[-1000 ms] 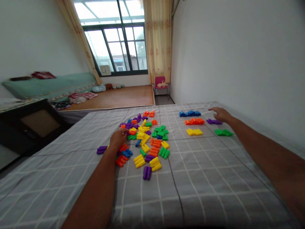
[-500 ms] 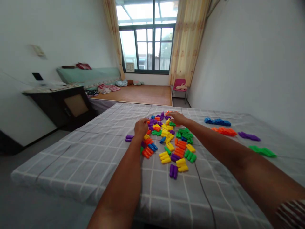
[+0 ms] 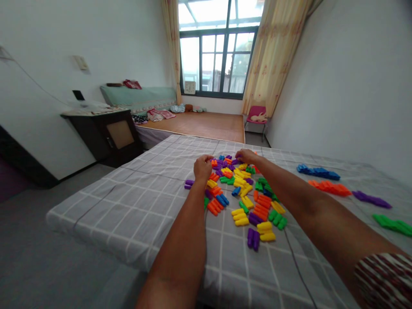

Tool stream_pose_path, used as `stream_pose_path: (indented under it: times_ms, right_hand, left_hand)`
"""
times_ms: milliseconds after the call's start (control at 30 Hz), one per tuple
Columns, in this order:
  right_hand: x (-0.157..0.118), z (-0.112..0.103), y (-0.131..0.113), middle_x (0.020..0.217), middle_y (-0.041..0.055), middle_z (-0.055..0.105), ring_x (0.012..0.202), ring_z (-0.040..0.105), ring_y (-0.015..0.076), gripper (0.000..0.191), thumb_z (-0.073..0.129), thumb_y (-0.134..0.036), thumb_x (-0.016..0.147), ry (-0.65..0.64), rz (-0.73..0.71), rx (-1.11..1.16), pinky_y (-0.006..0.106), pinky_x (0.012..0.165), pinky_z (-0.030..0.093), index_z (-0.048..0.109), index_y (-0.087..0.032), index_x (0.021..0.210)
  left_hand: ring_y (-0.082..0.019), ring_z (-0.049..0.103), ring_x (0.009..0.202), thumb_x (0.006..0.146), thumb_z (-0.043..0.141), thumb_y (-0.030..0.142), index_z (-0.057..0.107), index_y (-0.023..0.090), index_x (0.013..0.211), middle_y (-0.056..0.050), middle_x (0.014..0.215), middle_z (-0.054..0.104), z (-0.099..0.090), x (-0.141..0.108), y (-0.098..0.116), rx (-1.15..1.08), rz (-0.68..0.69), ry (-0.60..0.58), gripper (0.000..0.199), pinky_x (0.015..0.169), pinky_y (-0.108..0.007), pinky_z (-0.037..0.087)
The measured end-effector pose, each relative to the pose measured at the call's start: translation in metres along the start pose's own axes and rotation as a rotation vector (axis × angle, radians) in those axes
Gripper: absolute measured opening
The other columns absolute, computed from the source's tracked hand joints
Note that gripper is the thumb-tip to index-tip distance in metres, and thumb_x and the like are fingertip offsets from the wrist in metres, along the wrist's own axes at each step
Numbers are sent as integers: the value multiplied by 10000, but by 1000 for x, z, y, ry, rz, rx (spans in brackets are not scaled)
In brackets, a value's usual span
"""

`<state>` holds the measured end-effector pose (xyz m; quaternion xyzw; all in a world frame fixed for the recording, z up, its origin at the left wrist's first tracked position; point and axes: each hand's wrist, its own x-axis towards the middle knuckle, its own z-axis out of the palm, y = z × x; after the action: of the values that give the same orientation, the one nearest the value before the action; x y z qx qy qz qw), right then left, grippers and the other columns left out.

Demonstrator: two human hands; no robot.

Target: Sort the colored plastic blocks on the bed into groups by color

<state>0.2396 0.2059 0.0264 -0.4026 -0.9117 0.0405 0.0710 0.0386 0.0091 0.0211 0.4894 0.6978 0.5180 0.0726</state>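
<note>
A loose heap of small plastic toy pieces (image 3: 242, 180), rounded like joined bullets, lies on the bed in yellow, orange, purple, green and blue. At the heap's far left edge is my left hand (image 3: 202, 168), its fingers curled together beside an orange piece (image 3: 214, 163). What they hold, if anything, is too small to make out. My right hand (image 3: 247, 156) reaches to the far side of the heap, fingers bent down and closed at a purple piece (image 3: 237, 159). Nearest me lie a purple pair (image 3: 253, 239) and a yellow piece (image 3: 266, 231).
To the right lie sorted groups: blue pieces (image 3: 318, 172), orange pieces (image 3: 330, 188), purple pieces (image 3: 371, 199) and green pieces (image 3: 392, 224). All rest on a grey checked bedsheet (image 3: 128, 206). Beyond stand a dark cabinet (image 3: 96, 137), another bed (image 3: 206, 124) and a pink chair (image 3: 255, 113).
The view has turned left, so everything sits further right. My right hand has drawn back from orange pieces at the far edge towards a purple one. My left hand stays by the left edge.
</note>
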Motion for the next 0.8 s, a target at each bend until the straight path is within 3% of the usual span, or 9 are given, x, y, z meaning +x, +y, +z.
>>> stream_pose_path:
  times_ms: [67, 167, 267, 400, 567, 800]
  right_hand:
    - [-11, -11, 12, 945, 41, 731, 861, 649, 180, 221, 658, -300, 808, -4, 6, 88, 245, 767, 472, 734, -196, 987]
    - [-33, -29, 33, 886, 49, 724, 750, 619, 155, 384, 664, -490, 782, -16, 34, 351, 245, 682, 461, 713, -163, 977]
    - [-62, -46, 55, 821, 54, 702, 668, 570, 128, 542, 701, -624, 683, -124, 77, 593, 239, 614, 444, 686, -141, 929]
    - [-98, -56, 76, 678, 17, 635, 574, 493, 93, 582, 718, -673, 631, -203, 136, 618, 218, 525, 395, 681, -139, 859]
    - [-130, -40, 83, 616, 1, 585, 553, 515, 97, 582, 702, -696, 641, -288, 183, 629, 222, 527, 445, 691, -143, 822]
    - [-155, -14, 84, 902, 56, 710, 723, 630, 154, 611, 704, -650, 696, -186, 244, 672, 253, 631, 528, 703, -181, 1088]
  left_hand:
    - [-169, 677, 923, 800, 496, 85, 761, 183, 991, -63, 981, 760, 4, 1, -2, 4, 5, 1, 341, 841, -261, 503]
    - [-167, 679, 906, 790, 490, 88, 764, 181, 944, -50, 955, 761, 9, 1, -3, 9, 33, -15, 328, 834, -260, 507]
    - [-158, 680, 906, 793, 481, 91, 761, 185, 932, -34, 952, 761, 12, -1, -3, 21, 61, -32, 327, 828, -247, 509]
    - [-159, 682, 912, 804, 487, 109, 758, 192, 950, -29, 961, 762, 15, -2, -1, 56, 87, -62, 319, 831, -246, 511]
    - [-167, 685, 910, 806, 485, 115, 760, 185, 958, -37, 960, 763, 16, -2, -2, 100, 118, -88, 321, 827, -252, 510]
    - [-161, 689, 913, 825, 488, 167, 759, 197, 963, -25, 980, 763, 15, -5, 3, 118, 113, -118, 306, 811, -238, 513]
